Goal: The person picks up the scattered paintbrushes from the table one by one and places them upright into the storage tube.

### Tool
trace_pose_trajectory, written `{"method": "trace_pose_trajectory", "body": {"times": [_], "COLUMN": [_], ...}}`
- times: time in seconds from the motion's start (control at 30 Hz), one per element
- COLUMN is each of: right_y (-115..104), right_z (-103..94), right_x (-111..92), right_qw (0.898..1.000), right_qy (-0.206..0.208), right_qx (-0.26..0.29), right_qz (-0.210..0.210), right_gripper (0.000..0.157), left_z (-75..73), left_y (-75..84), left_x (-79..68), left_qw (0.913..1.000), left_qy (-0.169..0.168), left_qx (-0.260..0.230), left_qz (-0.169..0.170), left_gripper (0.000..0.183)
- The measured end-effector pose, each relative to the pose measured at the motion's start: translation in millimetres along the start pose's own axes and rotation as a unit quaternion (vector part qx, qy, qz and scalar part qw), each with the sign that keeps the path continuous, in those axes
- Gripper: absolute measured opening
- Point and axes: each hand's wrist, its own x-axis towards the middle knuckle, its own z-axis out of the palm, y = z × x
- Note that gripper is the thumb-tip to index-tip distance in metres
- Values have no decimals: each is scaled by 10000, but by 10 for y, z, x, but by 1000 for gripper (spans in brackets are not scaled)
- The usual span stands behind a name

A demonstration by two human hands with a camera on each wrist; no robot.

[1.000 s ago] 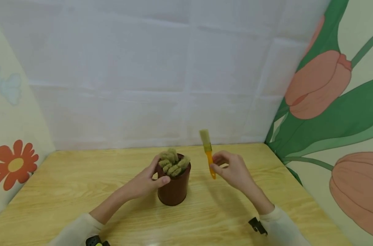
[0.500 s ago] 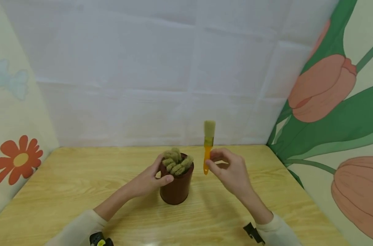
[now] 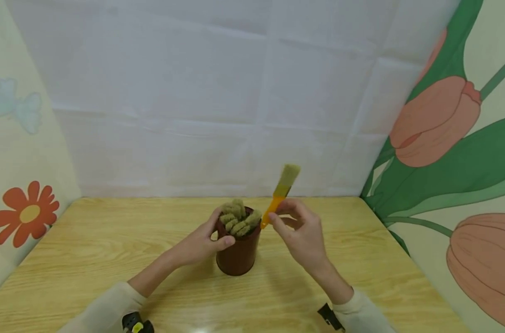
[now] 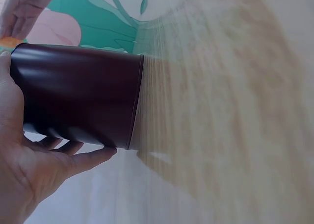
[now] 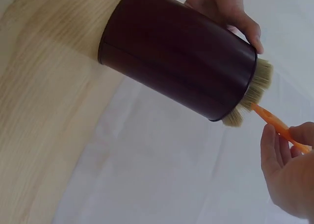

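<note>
A dark brown-red cylindrical cup (image 3: 237, 255) stands upright on the table, with several brush heads (image 3: 235, 225) sticking out bristles up. My left hand (image 3: 200, 245) grips its left side near the rim, thumb in front and fingers round the back. Between thumb and fingertips, my right hand (image 3: 301, 233) pinches a paintbrush (image 3: 280, 192) by its orange handle. Its pale bristles point up and lean right. The lower handle end is right at the cup's rim, and in the right wrist view the orange handle (image 5: 274, 123) overlaps the bristles of the other brushes.
The light wood-grain table (image 3: 152, 231) ends at a creased white sheet (image 3: 194, 138) behind. To the right is a wall with painted tulips (image 3: 437, 120); to the left is one with a red flower (image 3: 27, 213). Dark bands (image 3: 137, 323) sit at both sleeves.
My right hand has moved left toward the cup. The paintbrush has swung from leaning left, through upright, to leaning right, its handle end now at the rim. My left hand still holds the cup.
</note>
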Motion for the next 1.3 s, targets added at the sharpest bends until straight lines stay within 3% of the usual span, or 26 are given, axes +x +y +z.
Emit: {"method": "trace_pose_trajectory", "body": {"times": [0.37,0.5,0.77,1.17,1.3], "right_y": [87,-1,-101,-138,-27], "right_z": [153,178,228,234,212], "right_x": [-45,-12,22,38,13], "right_qw": [9995,9995,9969,9961,9956], "right_qy": [-276,-306,-790,-824,-836], "right_qx": [143,35,8,29,6], "right_qz": [-14,-72,74,315,417], "right_gripper": [22,23,20,22,20], "left_z": [9,27,8,-23,-5], "left_y": [-21,-26,-16,0,-3], "left_x": [2,6,1,-9,-2], "left_qw": [9999,10000,9999,9999,10000], "left_qy": [56,19,41,-18,-21], "left_qx": [17,-16,30,33,41], "left_qz": [109,59,-122,93,65], "left_gripper": [76,76,76,74,73]}}
